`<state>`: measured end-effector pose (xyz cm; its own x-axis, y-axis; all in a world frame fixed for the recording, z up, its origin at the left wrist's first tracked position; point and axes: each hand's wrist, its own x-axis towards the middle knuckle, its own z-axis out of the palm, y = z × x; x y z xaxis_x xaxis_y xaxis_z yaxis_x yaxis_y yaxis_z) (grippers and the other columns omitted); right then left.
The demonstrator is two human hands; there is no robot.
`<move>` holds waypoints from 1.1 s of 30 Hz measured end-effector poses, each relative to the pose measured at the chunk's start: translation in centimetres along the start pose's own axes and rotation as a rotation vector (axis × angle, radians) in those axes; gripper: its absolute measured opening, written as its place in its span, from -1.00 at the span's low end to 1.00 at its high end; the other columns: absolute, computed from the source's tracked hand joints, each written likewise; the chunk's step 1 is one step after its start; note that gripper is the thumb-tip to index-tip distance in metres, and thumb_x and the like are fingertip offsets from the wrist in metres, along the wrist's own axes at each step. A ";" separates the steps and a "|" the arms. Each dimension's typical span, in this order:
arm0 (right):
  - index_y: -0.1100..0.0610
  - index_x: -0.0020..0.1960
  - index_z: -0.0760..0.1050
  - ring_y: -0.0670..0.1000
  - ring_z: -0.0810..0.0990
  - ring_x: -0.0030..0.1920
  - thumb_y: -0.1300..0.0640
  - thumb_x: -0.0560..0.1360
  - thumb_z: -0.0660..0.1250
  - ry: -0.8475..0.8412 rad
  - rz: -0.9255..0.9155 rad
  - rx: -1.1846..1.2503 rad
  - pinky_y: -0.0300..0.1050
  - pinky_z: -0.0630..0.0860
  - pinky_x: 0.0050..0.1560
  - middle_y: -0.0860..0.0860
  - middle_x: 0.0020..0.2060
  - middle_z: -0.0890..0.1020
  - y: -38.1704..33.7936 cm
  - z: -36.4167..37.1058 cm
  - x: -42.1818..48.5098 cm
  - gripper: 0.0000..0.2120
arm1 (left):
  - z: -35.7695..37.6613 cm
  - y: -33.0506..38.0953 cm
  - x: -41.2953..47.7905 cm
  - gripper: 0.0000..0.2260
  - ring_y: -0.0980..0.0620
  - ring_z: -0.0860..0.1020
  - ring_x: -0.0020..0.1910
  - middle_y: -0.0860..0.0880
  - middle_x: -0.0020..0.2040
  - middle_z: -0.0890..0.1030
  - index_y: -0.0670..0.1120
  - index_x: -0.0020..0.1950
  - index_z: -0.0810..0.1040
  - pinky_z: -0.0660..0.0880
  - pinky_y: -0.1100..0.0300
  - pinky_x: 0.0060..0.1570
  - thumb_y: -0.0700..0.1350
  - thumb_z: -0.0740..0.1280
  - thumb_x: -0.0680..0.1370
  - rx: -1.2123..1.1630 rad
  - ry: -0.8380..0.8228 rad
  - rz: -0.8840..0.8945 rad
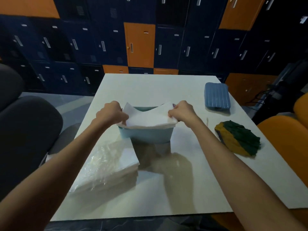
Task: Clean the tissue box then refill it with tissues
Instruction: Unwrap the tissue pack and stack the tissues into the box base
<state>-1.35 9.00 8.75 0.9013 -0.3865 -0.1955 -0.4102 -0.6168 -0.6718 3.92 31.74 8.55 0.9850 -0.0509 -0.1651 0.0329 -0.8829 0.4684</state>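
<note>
Fingers (123, 116) of the left hand (110, 114) curl tight round the left end of a white stack of tissues (150, 118), and the right hand (181, 111) pinches the right end the same way, so both hands are closed on the stack. It lies across the open top of the teal tissue box (146, 135), its long axis running left to right in line with the box's own length. Its near edge sits at the near rim (whether it touches, I cannot tell). The middle sags a little and the far corners stick up. The box stands mid-way on the white table (150, 84), straight below the hands, so the move that counts is downward, between the walls. The stack looks about as long as the opening, so its ends will likely need easing inward. Neither hand is nearer: one holds each short end. Both forearms reach forward from the near edge, knuckles up. The blue lid (217, 97) lies well apart at the far right, a yellow and green cloth (238, 139) sits nearer on the right, and a pack of tissues in clear wrap (106, 164) lies at the near left, just beside the box
</note>
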 end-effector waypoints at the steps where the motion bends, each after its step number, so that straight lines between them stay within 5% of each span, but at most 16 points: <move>1: 0.17 -0.13 0.44 0.15 0.53 -0.09 0.15 0.42 0.31 0.014 0.000 -0.084 -0.13 0.40 -0.15 0.13 -0.02 0.55 -0.2 0.4 0.0 -0.90 | 0.3 0.0 0.1 -0.75 -0.11 0.55 -0.11 -0.14 -0.05 0.60 -0.19 0.08 0.59 0.42 0.11 -0.21 -0.08 0.43 0.48 0.103 0.017 0.008; 3: 0.11 -0.19 0.35 0.20 0.49 0.03 0.15 0.44 0.27 0.044 -0.014 -0.229 -0.04 0.36 -0.02 0.14 0.05 0.48 -0.5 1.2 0.1 -0.90 | 0.8 0.1 0.3 -0.73 -0.16 0.55 -0.05 -0.14 -0.03 0.58 -0.17 0.11 0.56 0.43 0.06 -0.10 -0.06 0.42 0.48 0.252 0.049 0.041; 6: 0.13 0.03 0.41 0.22 0.40 0.17 0.16 0.46 0.24 0.078 -0.052 -0.403 0.02 0.29 0.07 0.15 0.16 0.40 -0.6 2.3 0.5 -0.85 | 1.4 0.6 0.4 -0.78 -0.13 0.51 -0.10 -0.10 -0.12 0.53 -0.15 0.09 0.55 0.36 0.05 -0.03 -0.10 0.39 0.49 0.407 0.075 0.115; 11: 0.12 0.10 0.45 0.21 0.36 0.19 0.21 0.44 0.24 0.051 -0.112 -0.662 0.04 0.25 0.06 0.16 0.22 0.36 -0.7 3.7 1.0 -0.77 | 2.6 0.4 0.4 -0.74 -0.12 0.56 0.04 -0.07 -0.03 0.58 -0.09 0.15 0.52 0.31 0.06 0.04 -0.15 0.37 0.47 0.593 0.051 0.221; 17: 0.10 -0.07 0.36 0.23 0.34 0.20 0.20 0.42 0.29 -0.015 -0.116 -0.766 0.18 0.26 0.23 0.16 0.20 0.38 -0.5 3.8 1.1 -0.86 | 2.3 -0.1 0.5 -0.68 -0.11 0.54 -0.11 -0.11 -0.08 0.52 -0.19 0.10 0.52 0.44 0.12 -0.17 -0.06 0.49 0.45 0.470 -0.039 0.259; 20: 0.07 -0.06 0.36 0.22 0.35 0.21 0.13 0.46 0.32 0.070 -0.167 -0.724 0.21 0.21 0.26 0.14 0.14 0.42 -0.9 2.4 1.3 -0.86 | 1.1 0.6 0.4 -0.65 -0.04 0.47 -0.25 -0.10 -0.20 0.50 -0.19 -0.11 0.47 0.39 0.13 -0.25 0.05 0.49 0.45 0.352 -0.052 0.283; 24: 0.20 0.03 0.48 0.20 0.43 0.12 0.27 0.47 0.27 0.125 -0.285 -0.634 0.07 0.37 0.13 0.14 0.09 0.44 -1.9 1.9 1.8 -0.87 | -0.1 2.0 0.1 -0.77 -0.08 0.47 -0.23 -0.13 -0.15 0.47 -0.21 -0.02 0.49 0.36 0.11 -0.21 -0.10 0.45 0.51 0.458 0.050 0.343; 27: 0.27 0.05 0.52 0.17 0.58 -0.08 0.38 0.43 0.24 -0.025 -0.329 -0.568 -0.01 0.59 -0.04 0.15 0.02 0.52 -2.7 2.9 1.7 -0.78 | 0.8 2.2 0.1 -0.81 -0.11 0.52 -0.04 -0.05 -0.11 0.50 -0.09 -0.05 0.45 0.31 -0.05 0.11 -0.08 0.44 0.49 0.738 0.002 0.375; 30: 0.21 -0.29 0.32 0.03 0.33 -0.42 0.44 0.40 0.20 -0.117 -0.328 -0.751 -0.23 0.29 -0.45 0.08 -0.32 0.36 -2.4 3.9 1.4 -0.81 | 2.2 1.5 0.9 -0.94 -0.06 0.48 0.07 -0.01 -0.13 0.47 -0.05 -0.02 0.51 0.16 -0.16 0.31 -0.15 0.32 0.52 0.943 0.000 0.411; 33: 0.18 -0.37 0.16 -0.03 0.18 -0.44 0.51 0.43 0.17 -0.226 -0.314 -0.842 -0.21 0.13 -0.48 0.05 -0.37 0.20 -2.0 5.0 1.7 -0.66 | 3.3 0.6 1.8 -0.86 -0.05 0.38 0.22 -0.02 -0.05 0.50 -0.05 0.08 0.55 0.13 -0.14 0.33 -0.13 0.22 0.59 0.988 -0.039 0.412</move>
<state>1.72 13.01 6.15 0.9577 -0.0292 -0.2863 -0.0288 -0.9996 0.0055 5.18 29.55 5.62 0.8822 -0.4309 -0.1901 -0.4700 -0.7798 -0.4135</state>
